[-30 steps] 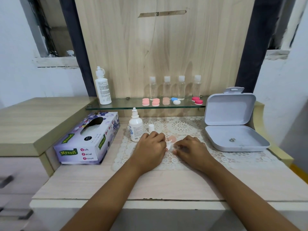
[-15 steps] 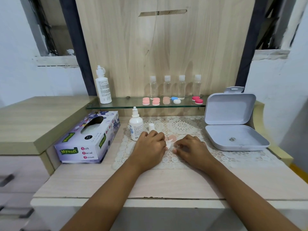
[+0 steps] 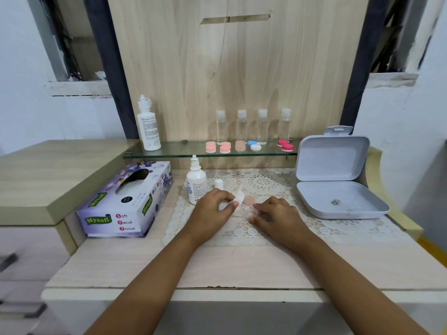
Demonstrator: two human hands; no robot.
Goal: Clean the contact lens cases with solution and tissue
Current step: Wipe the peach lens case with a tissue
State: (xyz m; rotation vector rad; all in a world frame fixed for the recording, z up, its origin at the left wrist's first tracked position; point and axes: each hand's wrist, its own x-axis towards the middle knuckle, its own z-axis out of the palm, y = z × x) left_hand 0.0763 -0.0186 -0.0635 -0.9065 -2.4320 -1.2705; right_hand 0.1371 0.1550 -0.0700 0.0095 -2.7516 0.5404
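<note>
Left hand point(image 3: 212, 210): clenched round a white tissue point(image 3: 239, 198), held over the middle of the mat point(image 3: 266, 228).
Right hand point(image 3: 278, 216): fingers are curled down onto the mat; whether anything is grasped cannot be told.
Case point(image 3: 248, 201): a pink piece is seen on the mat, between both hands.
Bottle point(image 3: 196, 187): stood upright at the mat's rear left corner.
Tissue box point(image 3: 125, 201): placed left of the mat.
Grey box point(image 3: 338, 180): laid open at the mat's right.
Shelf point(image 3: 169, 154): fixed behind the mat.
</note>
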